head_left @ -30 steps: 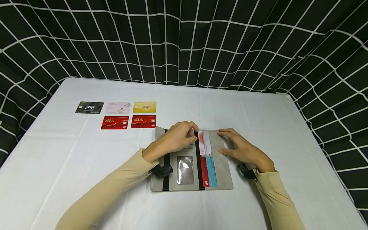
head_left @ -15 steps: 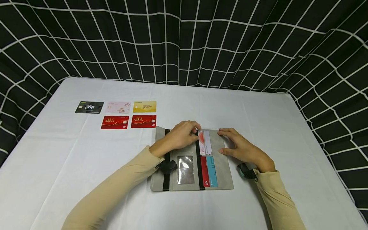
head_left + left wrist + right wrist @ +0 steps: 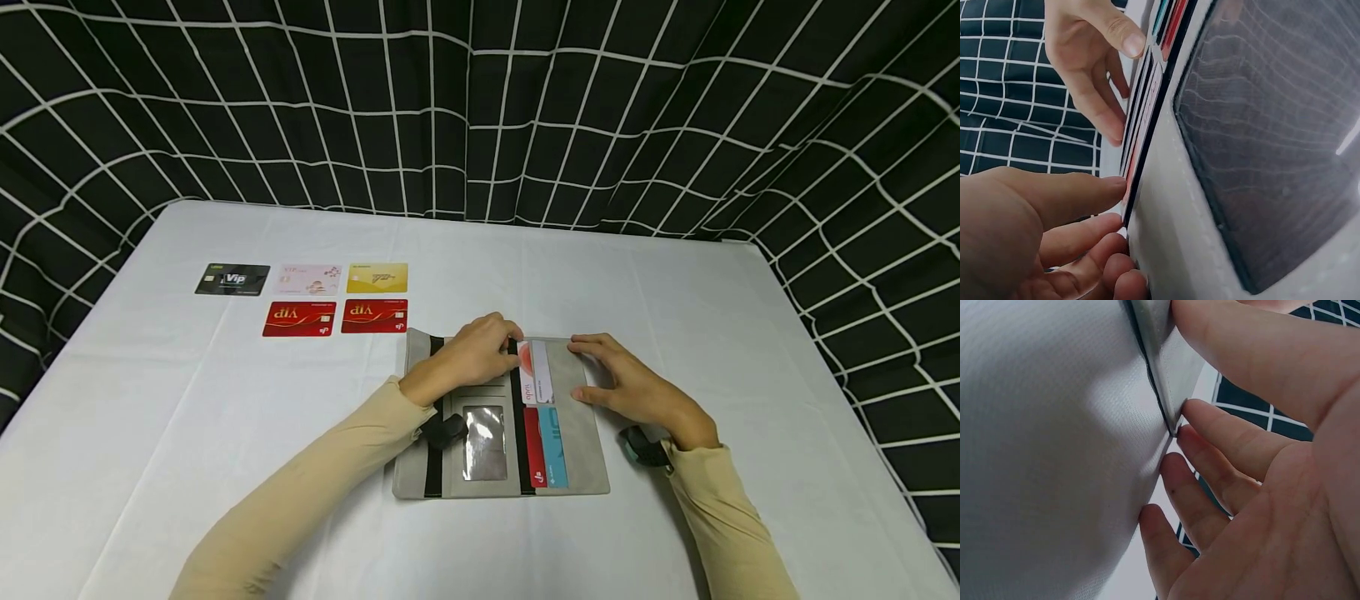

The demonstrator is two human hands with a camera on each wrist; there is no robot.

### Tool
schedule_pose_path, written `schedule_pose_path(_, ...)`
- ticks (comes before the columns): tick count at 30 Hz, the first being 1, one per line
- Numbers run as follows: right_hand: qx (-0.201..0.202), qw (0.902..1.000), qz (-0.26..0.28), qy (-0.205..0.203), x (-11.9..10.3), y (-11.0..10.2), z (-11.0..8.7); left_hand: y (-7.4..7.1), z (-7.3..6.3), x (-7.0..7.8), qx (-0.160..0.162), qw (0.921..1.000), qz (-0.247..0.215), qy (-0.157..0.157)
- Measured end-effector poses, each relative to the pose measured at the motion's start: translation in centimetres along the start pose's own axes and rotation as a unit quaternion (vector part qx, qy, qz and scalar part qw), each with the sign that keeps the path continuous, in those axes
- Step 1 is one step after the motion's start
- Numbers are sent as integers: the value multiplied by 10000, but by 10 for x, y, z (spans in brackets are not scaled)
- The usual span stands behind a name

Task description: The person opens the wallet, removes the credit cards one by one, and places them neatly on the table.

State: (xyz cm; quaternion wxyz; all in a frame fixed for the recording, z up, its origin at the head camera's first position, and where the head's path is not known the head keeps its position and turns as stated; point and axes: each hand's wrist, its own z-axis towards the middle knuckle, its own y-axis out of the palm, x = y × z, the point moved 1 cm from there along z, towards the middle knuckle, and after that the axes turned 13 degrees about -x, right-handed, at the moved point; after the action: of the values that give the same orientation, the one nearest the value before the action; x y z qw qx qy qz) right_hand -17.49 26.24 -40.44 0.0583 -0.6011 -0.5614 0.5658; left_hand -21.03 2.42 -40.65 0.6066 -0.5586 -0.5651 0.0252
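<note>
An open grey wallet (image 3: 590, 450) with black bands and a clear window lies flat on the white table. In its right part sit a white-and-red card (image 3: 527, 385), a whitish card (image 3: 542, 375), a red card (image 3: 535, 454) and a blue card (image 3: 553, 454). My left hand (image 3: 480, 352) reaches over the wallet's top middle, thumb and bent fingertips touching the white-and-red card's outer edge; no pinch shows. My right hand (image 3: 637, 387) rests spread at the wallet's right side, with the thumb on the wallet and the fingers by its top right corner.
Left of the wallet lie a black card (image 3: 232, 280), a pale pink card (image 3: 309, 280), a gold card (image 3: 377, 278) and two red VIP cards, one on the left (image 3: 299, 319) and one on the right (image 3: 374, 316). A black gridded cloth (image 3: 450, 108) hangs behind the table.
My left hand has shifted slightly to the right, its fingertips moving up to the white-and-red card's edge. The right hand and the wallet stay nearly still.
</note>
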Motion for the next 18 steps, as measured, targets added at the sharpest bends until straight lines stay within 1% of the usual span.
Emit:
schedule_pose_path(9, -4, 10000, 6, -5, 0, 0, 0, 2, 3, -2, -15, 9999, -159, -35)
schedule_pose_path(18, 12, 10000, 37, -51, 1, 0, 0, 2, 4, -5, 30, 9989, -436, -192)
